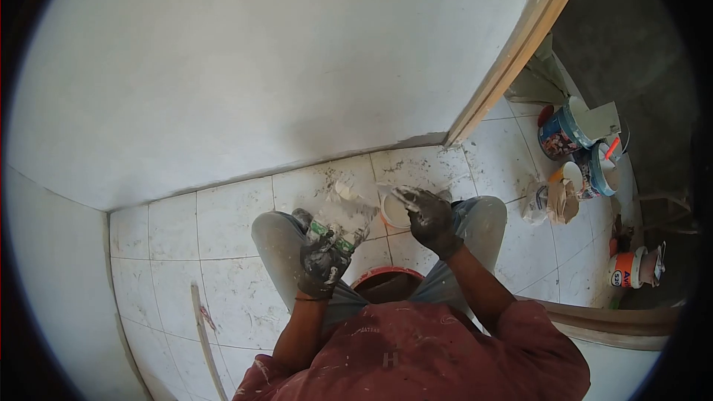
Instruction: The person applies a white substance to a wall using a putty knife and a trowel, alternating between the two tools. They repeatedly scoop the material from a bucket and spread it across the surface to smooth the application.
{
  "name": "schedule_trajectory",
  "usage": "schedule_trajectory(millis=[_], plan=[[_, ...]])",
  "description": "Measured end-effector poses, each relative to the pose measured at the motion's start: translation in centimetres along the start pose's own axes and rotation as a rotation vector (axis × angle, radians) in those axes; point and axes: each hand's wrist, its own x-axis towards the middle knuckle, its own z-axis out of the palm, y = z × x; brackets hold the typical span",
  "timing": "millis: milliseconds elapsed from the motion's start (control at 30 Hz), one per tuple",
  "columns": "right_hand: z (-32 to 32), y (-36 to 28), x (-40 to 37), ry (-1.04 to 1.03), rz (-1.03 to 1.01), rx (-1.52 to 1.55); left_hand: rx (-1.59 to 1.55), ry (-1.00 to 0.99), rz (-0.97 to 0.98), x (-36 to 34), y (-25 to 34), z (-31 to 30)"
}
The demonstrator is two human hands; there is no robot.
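Observation:
I am crouched on a white tiled floor (230, 223) facing a plastered white wall (260, 59). My left hand (323, 260), in a dark, plaster-smeared glove, grips a flat trowel (343, 212) coated with white plaster. My right hand (429, 215), gloved as well, holds a small putty knife (405, 194) whose blade reaches over a small white tub (394, 214) standing on the floor between my knees. Below my hands the rim of a red bucket (386, 276) shows between my legs.
A wooden door frame (512, 52) runs diagonally at the right. Beyond it stand paint buckets (568, 130), a crumpled bag (553, 200) and an orange-and-white can (627, 269). A thin strip (204, 334) lies on the tiles at lower left.

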Motion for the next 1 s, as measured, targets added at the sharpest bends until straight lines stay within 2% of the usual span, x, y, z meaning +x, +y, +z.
schedule_trajectory(millis=[33,67,133,167,233,333,367,400,467,500,533,567,600,667,700,733,800,867,900,1000], plan=[[0.6,-0.5,-0.7,-0.003,0.451,0.472,0.136,0.015,0.093,-0.2,-0.3,-0.9],[0.7,-0.5,-1.3,-0.038,0.628,0.761,0.271,0.034,0.186,-0.4,-0.5,-1.4],[0.3,-1.3,-1.7,0.061,1.070,1.326,0.409,0.050,0.273,-0.1,0.9,-1.4],[0.1,-1.5,-1.8,0.049,0.915,1.168,0.387,0.002,0.231,0.5,2.1,-1.0],[0.0,-1.9,-2.0,0.034,0.615,0.848,0.481,-0.167,0.389,0.9,-0.1,-0.7],[-0.2,-2.5,-2.4,0.007,0.182,0.355,0.337,-0.081,0.276,0.4,-0.2,0.3],[-0.3,-2.7,-2.1,0.010,0.186,0.357,0.330,-0.085,0.250,0.4,0.0,-0.1],[-0.6,-2.8,-1.6,0.085,0.367,0.624,0.332,-0.088,0.247,0.2,-0.4,-0.4],[-1.2,-3.0,-0.3,0.226,0.729,1.151,0.300,-0.207,-0.041,-1.0,-1.6,-0.9],[-1.5,-2.8,0.3,0.297,0.911,1.409,0.296,-0.200,-0.047,-1.4,-1.6,-0.8],[-1.5,-2.7,0.6,0.371,1.098,1.665,0.012,-0.107,-0.312,-1.8,-1.6,-0.8],[-1.5,-1.8,-0.2,0.074,0.944,1.204,-0.136,-0.063,-0.447,-1.9,-1.6,-0.7],[-1.8,-2.0,0.4,0.058,0.942,1.199,-0.285,0.004,-0.577,-1.7,-1.2,-0.6],[-2.6,-2.6,2.1,-0.077,-0.037,0.344,-1.397,0.068,-0.767,0.7,2.3,-0.4],[-1.9,-2.9,1.2,-0.134,-0.085,0.178,-1.408,0.087,-0.760,1.0,2.5,-0.8],[-1.3,-2.5,1.1,-0.147,-0.099,0.181,-1.392,0.050,-0.727,1.2,2.5,-1.6],[0.0,-0.7,0.6,-0.221,-0.019,0.014,-1.391,0.037,-0.693,2.3,3.4,-2.4],[3.9,2.7,-1.4,-0.290,0.027,0.131,-1.384,0.023,-0.500,3.8,4.9,-3.2],[5.6,4.2,-1.9,-0.320,0.048,0.151,-0.799,-0.157,-0.369,4.9,3.8,-3.8],[9.7,7.1,-1.7,-0.346,0.138,0.179,-1.210,-0.371,-0.469,9.1,1.1,-2.4]])
